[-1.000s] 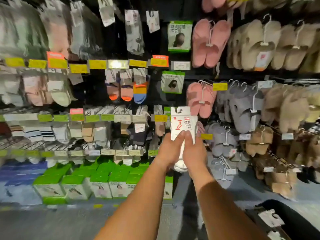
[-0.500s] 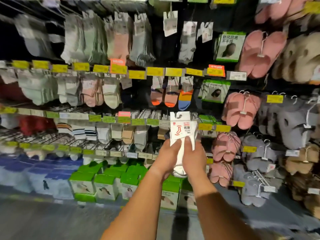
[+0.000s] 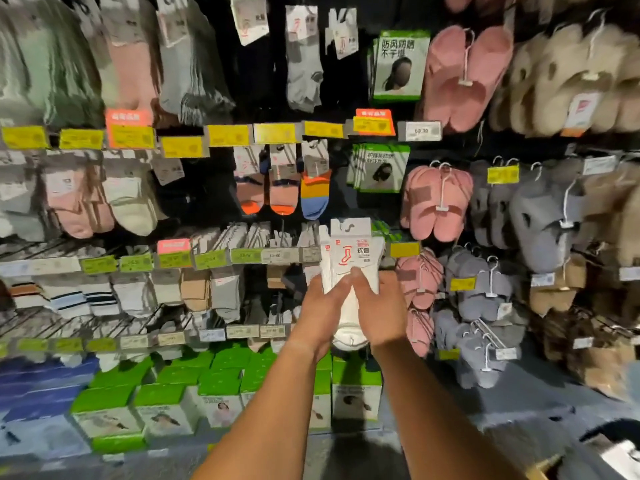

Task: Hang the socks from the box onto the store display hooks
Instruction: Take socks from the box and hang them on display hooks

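Note:
A bundle of white socks [image 3: 349,303] with a white card header showing a red sock outline is held upright in front of the display wall. My left hand [image 3: 320,311] grips its left side and my right hand [image 3: 381,311] grips its right side, thumbs meeting on the front below the card. The card's top sits level with the third row of hooks, beside hanging white socks [image 3: 277,237]. The hook behind the bundle is hidden.
Rows of hung socks [image 3: 131,202] fill the wall to the left, with yellow and green price tags [image 3: 228,135]. Pink slippers [image 3: 436,199] and grey slippers [image 3: 540,216] hang at right. Green boxes [image 3: 221,386] stand on the bottom shelf. A dark box corner [image 3: 613,448] shows at the lower right.
The view has swung left and closer to the wall. Both hands still hold the sock bundle, which now sits slightly higher against the third row of hooks.

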The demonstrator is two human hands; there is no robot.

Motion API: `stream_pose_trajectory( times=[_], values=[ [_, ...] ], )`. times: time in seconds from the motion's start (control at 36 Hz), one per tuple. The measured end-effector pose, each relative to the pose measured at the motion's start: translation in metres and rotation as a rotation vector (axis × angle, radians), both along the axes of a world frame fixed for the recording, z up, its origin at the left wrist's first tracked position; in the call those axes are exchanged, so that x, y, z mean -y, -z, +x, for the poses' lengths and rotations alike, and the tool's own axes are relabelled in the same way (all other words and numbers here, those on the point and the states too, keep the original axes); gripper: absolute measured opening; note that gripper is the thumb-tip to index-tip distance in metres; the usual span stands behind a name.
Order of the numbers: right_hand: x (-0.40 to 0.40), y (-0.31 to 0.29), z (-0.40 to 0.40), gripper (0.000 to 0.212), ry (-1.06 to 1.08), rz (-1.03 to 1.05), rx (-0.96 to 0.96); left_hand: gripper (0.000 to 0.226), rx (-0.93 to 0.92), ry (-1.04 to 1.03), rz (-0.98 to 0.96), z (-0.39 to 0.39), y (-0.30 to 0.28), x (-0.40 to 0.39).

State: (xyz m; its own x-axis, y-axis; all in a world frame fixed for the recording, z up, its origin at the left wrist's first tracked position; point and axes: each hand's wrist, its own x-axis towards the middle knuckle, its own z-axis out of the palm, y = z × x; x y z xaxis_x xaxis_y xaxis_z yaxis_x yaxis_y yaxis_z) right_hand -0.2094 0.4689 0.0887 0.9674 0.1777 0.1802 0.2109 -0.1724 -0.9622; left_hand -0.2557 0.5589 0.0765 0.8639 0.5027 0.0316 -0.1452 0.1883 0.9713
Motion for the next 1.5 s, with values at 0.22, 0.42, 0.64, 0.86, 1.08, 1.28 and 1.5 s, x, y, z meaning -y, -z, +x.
stream_pose_trajectory(
  times=[0.22,0.42,0.64,0.86,1.08,1.28,1.5],
  values=[
    [-0.041,0.002,0.114,0.01,-0.27,0.32,-0.146,0.046,-0.017,-0.119,-0.06,0.096,-0.007,-0.038],
    [-0.071,0.003,0.193,0.009,-0.388,0.295,-0.227,0.035,-0.019,-0.276,0.073,0.155,-0.009,-0.068],
    [-0.089,-0.004,0.221,0.014,-0.385,0.339,-0.18,0.023,-0.035,-0.383,0.197,0.184,0.012,-0.111],
    [-0.095,-0.026,0.235,0.035,-0.169,0.039,0.105,0.035,0.004,-0.336,0.238,0.202,0.002,-0.134],
    [-0.091,-0.049,0.241,0.02,-0.155,0.194,0.142,0.051,0.161,-0.209,0.218,0.232,0.018,-0.148],
    [-0.094,-0.075,0.249,0.008,-0.208,0.319,0.064,0.053,0.152,-0.237,0.142,0.229,-0.001,-0.132],
    [-0.107,-0.073,0.276,0.015,-0.211,0.357,-0.058,0.02,0.07,-0.291,0.17,0.235,0.001,-0.14]
  ],
)
